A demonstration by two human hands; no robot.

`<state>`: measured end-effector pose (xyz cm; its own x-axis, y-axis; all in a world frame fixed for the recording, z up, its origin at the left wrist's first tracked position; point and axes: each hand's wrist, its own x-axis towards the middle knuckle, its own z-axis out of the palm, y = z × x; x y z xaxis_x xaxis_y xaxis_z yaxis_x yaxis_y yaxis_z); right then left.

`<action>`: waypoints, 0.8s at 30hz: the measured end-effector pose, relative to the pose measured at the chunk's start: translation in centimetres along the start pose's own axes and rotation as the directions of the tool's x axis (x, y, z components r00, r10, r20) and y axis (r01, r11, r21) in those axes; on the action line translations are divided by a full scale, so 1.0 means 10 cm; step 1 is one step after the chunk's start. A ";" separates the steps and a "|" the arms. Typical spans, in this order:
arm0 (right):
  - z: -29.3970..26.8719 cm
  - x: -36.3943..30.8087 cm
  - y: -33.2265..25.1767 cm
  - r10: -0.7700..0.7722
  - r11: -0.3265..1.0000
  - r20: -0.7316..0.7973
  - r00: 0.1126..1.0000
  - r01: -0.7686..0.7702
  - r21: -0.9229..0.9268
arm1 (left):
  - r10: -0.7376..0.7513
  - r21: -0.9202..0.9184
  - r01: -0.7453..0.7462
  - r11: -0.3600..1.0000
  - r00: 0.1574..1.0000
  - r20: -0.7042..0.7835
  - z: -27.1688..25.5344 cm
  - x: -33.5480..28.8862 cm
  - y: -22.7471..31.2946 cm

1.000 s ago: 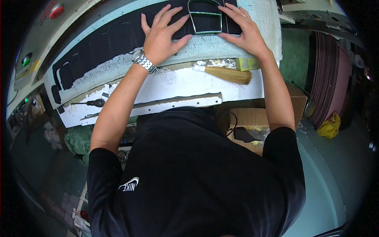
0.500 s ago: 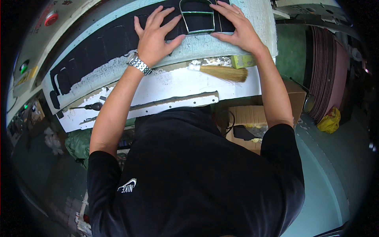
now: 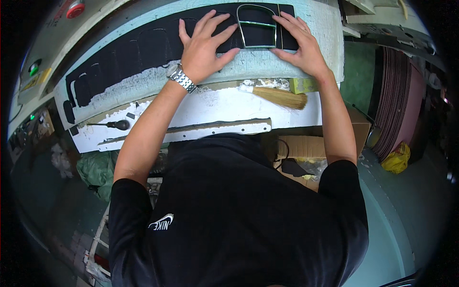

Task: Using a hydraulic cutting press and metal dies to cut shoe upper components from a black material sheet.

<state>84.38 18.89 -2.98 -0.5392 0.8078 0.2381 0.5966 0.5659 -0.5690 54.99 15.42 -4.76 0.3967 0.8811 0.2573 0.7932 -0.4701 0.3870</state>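
Observation:
An arch-shaped metal cutting die (image 3: pixel 257 23) with a crossbar lies flat on a long strip of black material (image 3: pixel 150 43). This strip rests on a pale blue-green, scored cutting board (image 3: pixel 253 64). My left hand (image 3: pixel 203 51) is spread over the strip, its index fingertip at the die's left side and its thumb below it. Beyond the die's right side, my right hand (image 3: pixel 303 50) rests with fingers apart. Its index fingertip and thumb touch or nearly touch the die's right edge; exact contact cannot be made out. Curved outlines mark the strip left of the die.
On the white ledge lie a straw-bristled brush (image 3: pixel 281 97), a yellow-green block (image 3: pixel 302 86) and a dark-handled tool with a thin shaft (image 3: pixel 117 125). A cardboard box (image 3: pixel 306 143) stands below. Stacked pinkish-brown sheets (image 3: pixel 397 103) are at right, a red knob (image 3: pixel 75 9) at far left.
The whole view has shifted and turned slightly, so hands, die and board appear farther right and lower. Both hands keep nearly the same place around the die.

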 end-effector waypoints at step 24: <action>-0.18 0.16 -0.65 -0.045 0.997 -0.090 0.995 0.038 -0.074 | 0.006 0.055 0.000 0.998 0.994 -0.110 -0.53 -0.22 0.13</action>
<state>80.70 16.79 2.51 -0.5100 0.7932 0.3329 0.6179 0.6070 -0.4998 52.65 12.63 -0.10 0.3481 0.8674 0.3556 0.8176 -0.4665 0.3376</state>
